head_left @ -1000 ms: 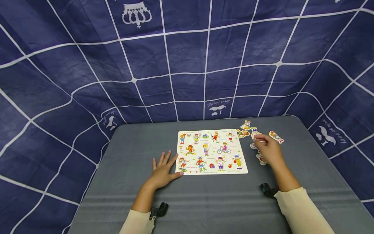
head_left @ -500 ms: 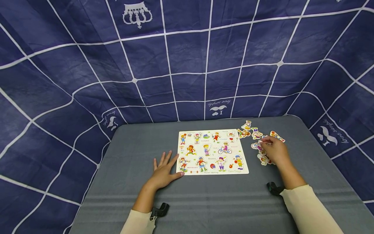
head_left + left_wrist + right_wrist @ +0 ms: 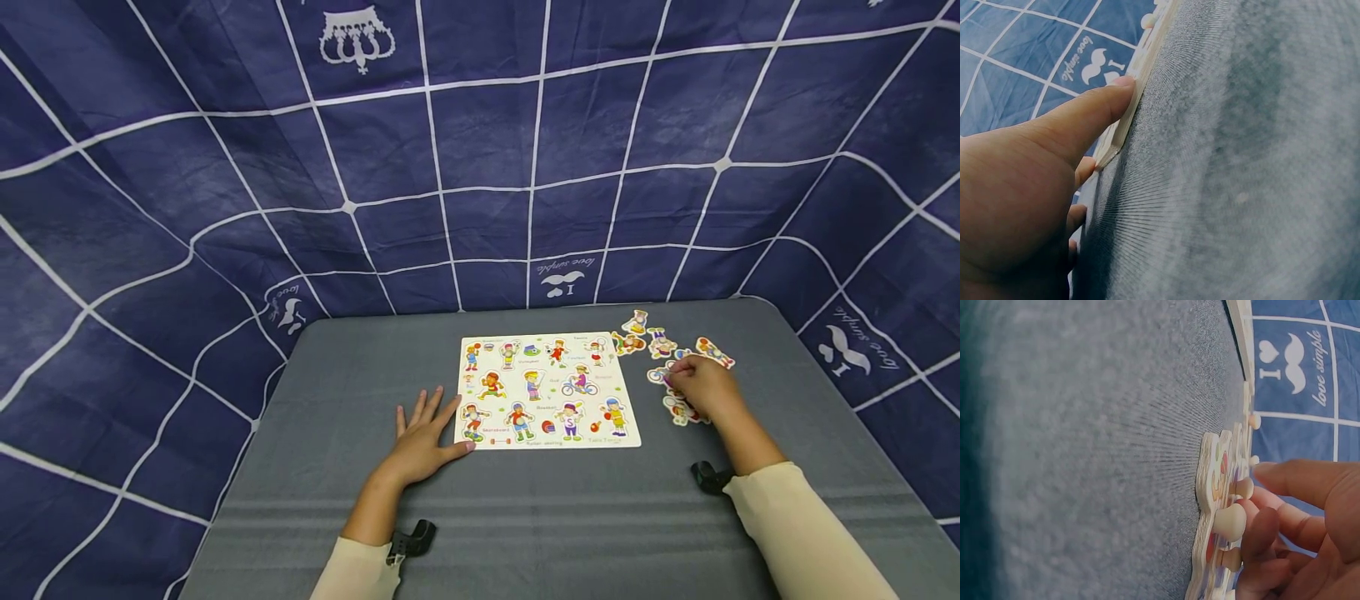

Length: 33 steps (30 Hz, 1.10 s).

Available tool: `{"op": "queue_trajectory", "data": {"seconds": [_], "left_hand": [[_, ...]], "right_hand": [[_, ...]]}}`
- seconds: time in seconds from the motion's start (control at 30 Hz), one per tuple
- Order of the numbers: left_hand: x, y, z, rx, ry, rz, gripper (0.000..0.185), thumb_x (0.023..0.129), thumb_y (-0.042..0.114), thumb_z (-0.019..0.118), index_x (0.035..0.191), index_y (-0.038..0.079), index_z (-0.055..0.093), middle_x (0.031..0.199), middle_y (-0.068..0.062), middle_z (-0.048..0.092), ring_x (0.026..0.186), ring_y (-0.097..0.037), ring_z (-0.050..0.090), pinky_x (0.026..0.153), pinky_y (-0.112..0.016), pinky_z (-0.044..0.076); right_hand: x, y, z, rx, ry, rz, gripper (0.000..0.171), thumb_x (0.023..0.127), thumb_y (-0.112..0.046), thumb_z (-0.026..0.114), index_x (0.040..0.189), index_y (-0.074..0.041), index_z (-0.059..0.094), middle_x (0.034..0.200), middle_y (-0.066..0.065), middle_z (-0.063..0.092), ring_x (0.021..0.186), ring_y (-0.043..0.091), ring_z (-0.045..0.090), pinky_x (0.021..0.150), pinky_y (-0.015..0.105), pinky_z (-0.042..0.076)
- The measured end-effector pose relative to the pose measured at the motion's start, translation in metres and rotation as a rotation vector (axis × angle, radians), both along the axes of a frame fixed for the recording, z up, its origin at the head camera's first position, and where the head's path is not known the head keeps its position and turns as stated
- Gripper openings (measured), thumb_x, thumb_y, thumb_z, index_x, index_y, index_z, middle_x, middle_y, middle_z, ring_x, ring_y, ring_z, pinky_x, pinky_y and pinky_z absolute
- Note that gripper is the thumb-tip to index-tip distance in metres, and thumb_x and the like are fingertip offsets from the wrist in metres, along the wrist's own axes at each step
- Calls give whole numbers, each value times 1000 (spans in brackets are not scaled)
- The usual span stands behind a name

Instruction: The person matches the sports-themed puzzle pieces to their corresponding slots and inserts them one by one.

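Several pieces (image 3: 662, 344), frame right, look light, stiff: grip the knobs (image 3: 1230, 522). Left hand (image 3: 420, 446) spread; right hand's (image 3: 707, 388) pinch unclear.

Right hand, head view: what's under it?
Loose pieces poke out from under the right hand, on the grey table. Their covered parts, and anything wholly beneath, can't be seen.

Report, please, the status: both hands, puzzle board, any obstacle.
Left hand touching near left corner of puzzle board. Right hand at knobbed pieces, grip unclear. Possible hindrance: pieces crowded together.
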<state>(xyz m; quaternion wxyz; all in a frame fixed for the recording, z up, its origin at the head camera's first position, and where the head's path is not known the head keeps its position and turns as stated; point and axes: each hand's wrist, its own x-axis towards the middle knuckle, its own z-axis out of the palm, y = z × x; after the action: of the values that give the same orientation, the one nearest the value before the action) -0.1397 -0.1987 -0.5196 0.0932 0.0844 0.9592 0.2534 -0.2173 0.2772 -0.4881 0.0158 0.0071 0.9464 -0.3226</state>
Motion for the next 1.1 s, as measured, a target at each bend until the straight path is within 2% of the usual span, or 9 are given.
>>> {"op": "queue_trajectory", "data": {"seconds": [0.23,0.6,1.1], "left_hand": [[-1,1,-1,1,0,-3,88,87,66,66,160,30,32,172,-9,13,159,-37,-1,119,-71,-11],[0,0,-2,2,0,-4,88,87,67,65,160,31,31,172,-8,12,160,-36,-3,119,-71,-12],[-2,0,-2,-7,2,3,89,87,67,66,160,31,31,172,-8,13,160,-36,-2,119,-71,-12]], "right_hand": [[-4,2,-3,22,10,-15,17,88,-16,66,92,1,67,76,6,65,62,13,51,58,29,40],[-7,1,-6,14,-12,-37,16,88,-17,65,90,-1,65,71,3,61,56,15,51,51,31,41],[-4,-2,-2,1,86,-21,15,90,-15,67,95,-2,69,79,8,68,63,13,52,59,29,40]]}}
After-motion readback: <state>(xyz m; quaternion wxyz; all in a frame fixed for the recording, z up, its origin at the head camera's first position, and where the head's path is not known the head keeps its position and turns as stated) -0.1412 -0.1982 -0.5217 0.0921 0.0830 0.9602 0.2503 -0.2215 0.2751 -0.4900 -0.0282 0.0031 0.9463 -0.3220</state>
